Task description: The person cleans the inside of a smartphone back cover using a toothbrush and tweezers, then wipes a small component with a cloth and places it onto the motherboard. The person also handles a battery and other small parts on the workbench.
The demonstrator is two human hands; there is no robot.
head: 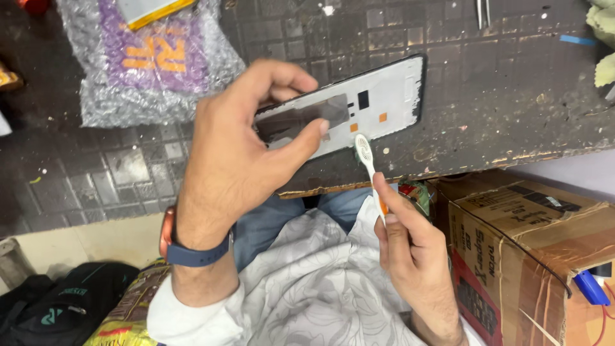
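Your left hand (234, 150) pinches phone screen frame (359, 106), tilting it off dark mat (500, 96); right hand (403, 240) grips toothbrush (366, 157), bristles at near edge for scrubbing.

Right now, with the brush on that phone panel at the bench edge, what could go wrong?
1. The phone panel lies close to the worn bench edge, pinned only by the left hand; a slip could send it off.
2. The toothbrush in the right hand works near the panel's edge; hard strokes might scratch it.

Even, fairly bright overhead light, soft shadows, slight motion blur, mild wide-angle edge stretch.
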